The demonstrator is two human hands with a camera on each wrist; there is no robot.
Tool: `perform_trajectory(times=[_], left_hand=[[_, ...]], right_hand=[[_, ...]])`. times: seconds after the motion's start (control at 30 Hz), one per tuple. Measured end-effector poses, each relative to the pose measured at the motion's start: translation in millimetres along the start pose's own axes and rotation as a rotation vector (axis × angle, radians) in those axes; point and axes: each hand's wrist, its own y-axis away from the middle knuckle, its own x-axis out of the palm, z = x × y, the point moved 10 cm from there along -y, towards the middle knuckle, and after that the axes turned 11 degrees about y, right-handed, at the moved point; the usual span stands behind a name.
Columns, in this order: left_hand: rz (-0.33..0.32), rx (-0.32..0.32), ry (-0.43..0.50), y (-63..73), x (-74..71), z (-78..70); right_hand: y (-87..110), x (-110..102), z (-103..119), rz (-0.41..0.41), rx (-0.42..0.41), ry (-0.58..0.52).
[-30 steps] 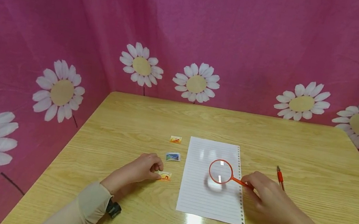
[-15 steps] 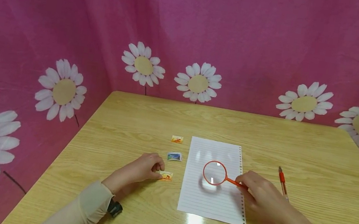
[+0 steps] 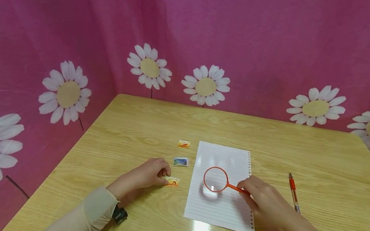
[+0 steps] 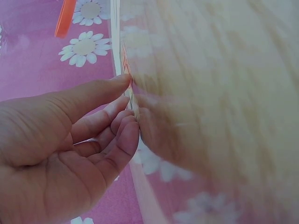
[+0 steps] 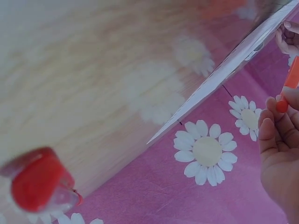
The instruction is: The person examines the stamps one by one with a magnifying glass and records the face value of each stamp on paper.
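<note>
In the head view my right hand (image 3: 265,200) grips the handle of a red magnifying glass (image 3: 233,187). Its round lens is above a lined sheet of paper (image 3: 207,209) with punched holes down the right edge. The handle's end shows between my right fingers (image 5: 270,135) in the right wrist view. My left hand (image 3: 148,173) is low at the table, thumb and curled fingers at the left edge of a yellow-orange stamp (image 3: 173,182). In the left wrist view that stamp (image 4: 125,59) appears nearly edge-on by the thumb tip. A blue-green stamp (image 3: 181,161) and another yellow-orange stamp (image 3: 184,144) lie farther back.
A red pen (image 3: 294,192) lies right of the paper, partly behind my right forearm. The wooden table (image 3: 114,137) is bordered by a pink curtain (image 3: 253,34) with white daisies. Light glares off the tabletop in front of the paper.
My right hand has carried the magnifying glass leftward over the paper, its lens nearer the stamps. More of the pen shows. My left hand stays at the near stamp; the view has shifted slightly.
</note>
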Motion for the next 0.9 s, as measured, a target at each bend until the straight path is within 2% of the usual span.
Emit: perform_trajectory(times=[0.27, 0.5, 0.7, 0.9], left_hand=[[-0.001, -0.028, 0.010, -0.4, -0.6, 0.2], [-0.001, 0.008, -0.012, 0.4, -1.3, -3.4], [0.001, 0.008, -0.012, 0.3, -0.5, -2.3], [-0.002, 0.015, -0.016, 1.0, -1.5, -3.6]], right_hand=[[-6.3, 0.0, 6.1, -0.030, -0.034, -0.001], [-10.3, 3.1, 10.4, -0.024, -0.052, -0.023], [-13.1, 4.1, 14.7, -0.056, -0.095, -0.046], [-18.4, 7.2, 19.0, -0.050, -0.107, -0.060]])
